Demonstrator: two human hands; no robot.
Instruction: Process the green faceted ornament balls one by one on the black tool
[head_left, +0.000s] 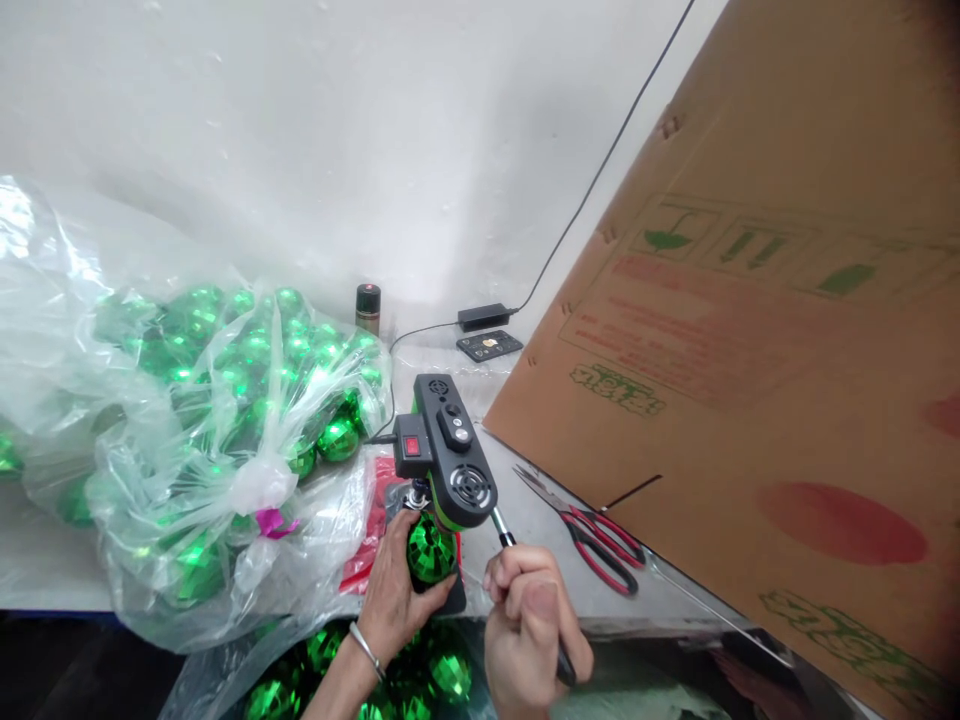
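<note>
My left hand (pixel 394 590), with a silver bangle at the wrist, is closed around a shiny green faceted ball ornament (pixel 431 548). The ornament's top, where a silvery cap (pixel 417 495) shows, sits against the side of a black bench machine (pixel 456 450). This machine has round grilles and a side box with a red switch (pixel 411 446). My right hand (pixel 534 625) is wrapped around the black handle (pixel 565 664) of a metal lever (pixel 500 524) that runs up to the machine's near end. The machine's underside is mostly hidden.
Left, a clear plastic bag (pixel 262 480) holds many green balls; more balls (pixel 450 675) lie below the table edge. Red-handled scissors (pixel 600 545) lie right, beside a large cardboard box (pixel 750 400). Behind are a phone (pixel 490 346), a power adapter (pixel 484 317) and a small can (pixel 368 308).
</note>
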